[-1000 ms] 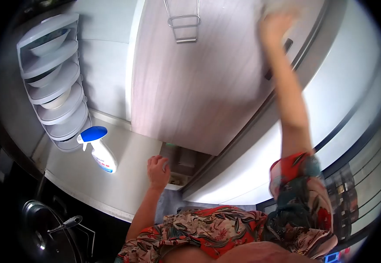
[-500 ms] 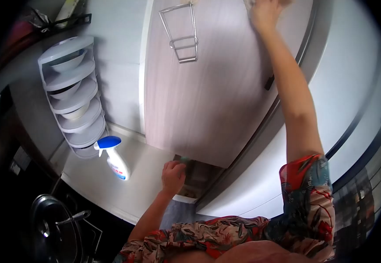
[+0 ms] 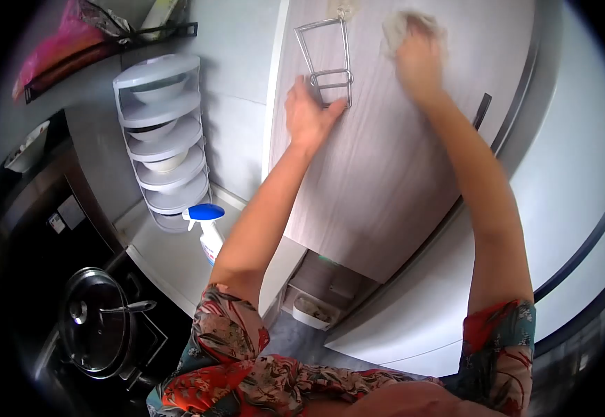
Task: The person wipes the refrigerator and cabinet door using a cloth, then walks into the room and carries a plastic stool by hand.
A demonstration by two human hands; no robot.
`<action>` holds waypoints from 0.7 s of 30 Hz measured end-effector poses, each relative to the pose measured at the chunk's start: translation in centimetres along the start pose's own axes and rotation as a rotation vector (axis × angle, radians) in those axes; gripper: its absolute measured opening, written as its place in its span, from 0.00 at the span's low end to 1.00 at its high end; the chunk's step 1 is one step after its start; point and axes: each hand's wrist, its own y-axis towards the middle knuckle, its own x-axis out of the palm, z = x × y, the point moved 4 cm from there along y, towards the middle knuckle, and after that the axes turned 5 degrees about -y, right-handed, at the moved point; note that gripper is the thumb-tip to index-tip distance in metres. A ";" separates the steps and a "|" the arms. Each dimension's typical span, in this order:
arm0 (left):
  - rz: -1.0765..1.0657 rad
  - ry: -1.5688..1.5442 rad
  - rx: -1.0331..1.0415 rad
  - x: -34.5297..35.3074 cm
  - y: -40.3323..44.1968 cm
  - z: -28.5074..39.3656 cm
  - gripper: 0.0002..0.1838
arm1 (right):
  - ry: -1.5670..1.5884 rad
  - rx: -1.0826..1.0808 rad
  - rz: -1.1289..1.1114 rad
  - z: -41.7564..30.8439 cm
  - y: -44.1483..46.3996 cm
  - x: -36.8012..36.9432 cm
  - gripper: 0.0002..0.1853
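Note:
My right hand (image 3: 421,66) is closed on a pale cloth (image 3: 391,36), pressed against the upper part of the wood-grain cabinet door (image 3: 386,160); hand and cloth are slightly blurred. On the same door hangs a metal wire rack (image 3: 345,48) from a small hook. My left hand (image 3: 308,118) grips the rack's lower end, the thumb at its bottom right corner and the fingers at its left side. Below my left forearm, a white spray bottle with a blue head (image 3: 205,214) stands on the counter, partly hidden by the arm.
A tiered grey shelf (image 3: 167,128) with bowls stands in the counter corner. At lower left, a lidded pan (image 3: 94,320) sits on the dark stove. A wall rack (image 3: 108,59) holds bags above. To the right is a white appliance door (image 3: 525,229); a white bin (image 3: 311,313) sits low down.
My left hand has risen from near the counter to the wire rack on the door. My right hand stays on the door with the cloth. The view has shifted, showing more on the left.

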 end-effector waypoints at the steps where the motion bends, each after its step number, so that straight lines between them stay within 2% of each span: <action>1: 0.003 0.024 -0.021 0.5 0.7 0.7 0.45 | -0.039 0.001 0.017 -1.4 -1.7 -0.7 0.14; 3: 0.006 0.075 -0.061 1.1 1.5 1.8 0.50 | -0.004 -0.018 0.079 -2.8 -3.4 -0.8 0.12; 5: -0.044 0.046 -0.109 1.1 2.0 2.5 0.48 | 0.139 -0.048 0.174 -3.0 -4.5 -0.6 0.11; 8: -0.045 0.087 -0.088 1.0 3.4 3.4 0.46 | 0.265 -0.030 0.114 -1.4 -3.0 0.0 0.11; 11: -0.026 0.125 -0.040 1.0 4.3 4.3 0.48 | 0.021 -0.045 -0.532 -0.2 0.7 0.1 0.12; 14: 0.005 0.117 -0.002 0.9 5.2 4.8 0.48 | -0.045 -0.120 -0.049 0.3 2.3 -1.1 0.10; 17: -0.002 0.122 0.005 1.3 6.3 4.6 0.49 | 0.070 -0.129 0.064 0.9 2.1 0.6 0.12; 20: 0.016 0.123 0.065 1.2 7.0 5.0 0.49 | 0.132 -0.138 0.233 0.4 2.4 -1.1 0.15; 21: -0.010 0.130 0.048 1.0 7.2 5.1 0.49 | 0.165 -0.110 0.190 0.2 2.6 -1.7 0.15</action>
